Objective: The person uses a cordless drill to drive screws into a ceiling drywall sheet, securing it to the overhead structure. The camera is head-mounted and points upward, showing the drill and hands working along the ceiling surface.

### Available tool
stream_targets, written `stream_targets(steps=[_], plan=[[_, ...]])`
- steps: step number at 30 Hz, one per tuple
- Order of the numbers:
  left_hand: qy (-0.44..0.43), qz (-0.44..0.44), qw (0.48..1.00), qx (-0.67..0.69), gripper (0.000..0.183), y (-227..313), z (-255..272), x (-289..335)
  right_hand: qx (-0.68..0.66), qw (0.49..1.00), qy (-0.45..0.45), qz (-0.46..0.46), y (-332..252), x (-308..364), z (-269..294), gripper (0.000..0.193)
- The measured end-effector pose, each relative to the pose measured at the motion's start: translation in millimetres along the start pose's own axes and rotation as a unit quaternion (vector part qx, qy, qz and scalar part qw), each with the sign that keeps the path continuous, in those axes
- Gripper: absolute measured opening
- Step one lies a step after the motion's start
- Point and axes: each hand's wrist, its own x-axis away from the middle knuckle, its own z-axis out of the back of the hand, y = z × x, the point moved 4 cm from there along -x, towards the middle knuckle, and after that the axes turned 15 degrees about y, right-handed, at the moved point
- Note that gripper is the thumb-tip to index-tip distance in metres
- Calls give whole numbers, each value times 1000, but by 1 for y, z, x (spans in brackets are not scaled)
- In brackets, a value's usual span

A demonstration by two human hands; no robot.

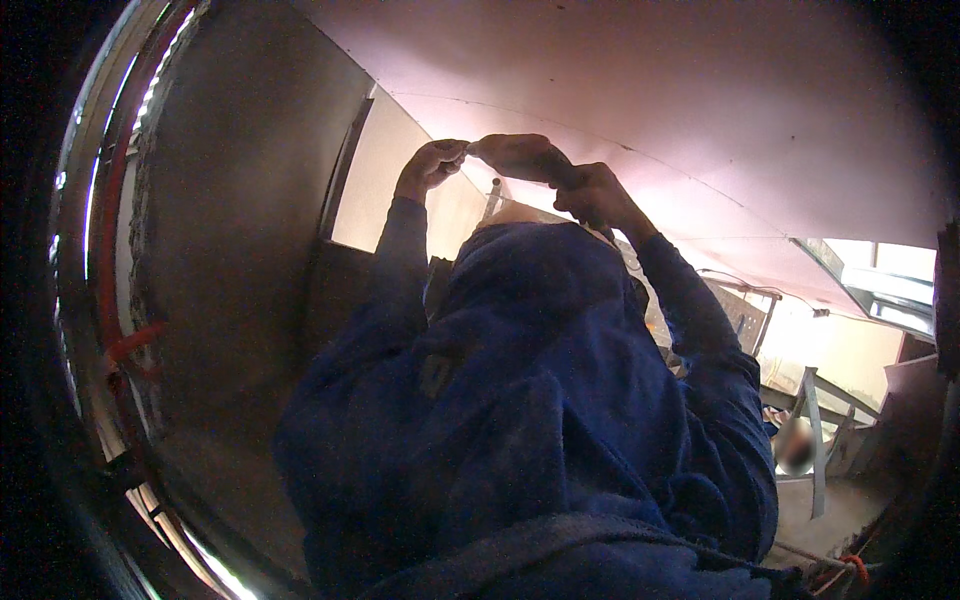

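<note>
Both arms in dark blue sleeves reach out beyond my blue hooded top [500,380]. My right hand [597,198] is closed around the grip of what looks like a power drill [525,155]. The drill lies roughly sideways, its narrow nose pointing left. At that nose, the fingers of my left hand [432,168] are pinched together, touching or very near the tip. Whatever small piece sits between those fingers is too dark and small to make out.
A broad pale pinkish panel [640,90] spreads behind the hands. To the left stands a dark grey wall [250,200], with a red pipe [112,250] along its edge. A metal frame [818,440] with slanted bars stands at right, beside a blurred shape. A bright opening [890,275] lies above it.
</note>
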Motion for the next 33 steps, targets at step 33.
stream_targets(steps=[33], plan=[[-110, 2, 988, -108, 33, 16, -9, -10, -162, 986, -4, -49, 26, 9, 16, 36]])
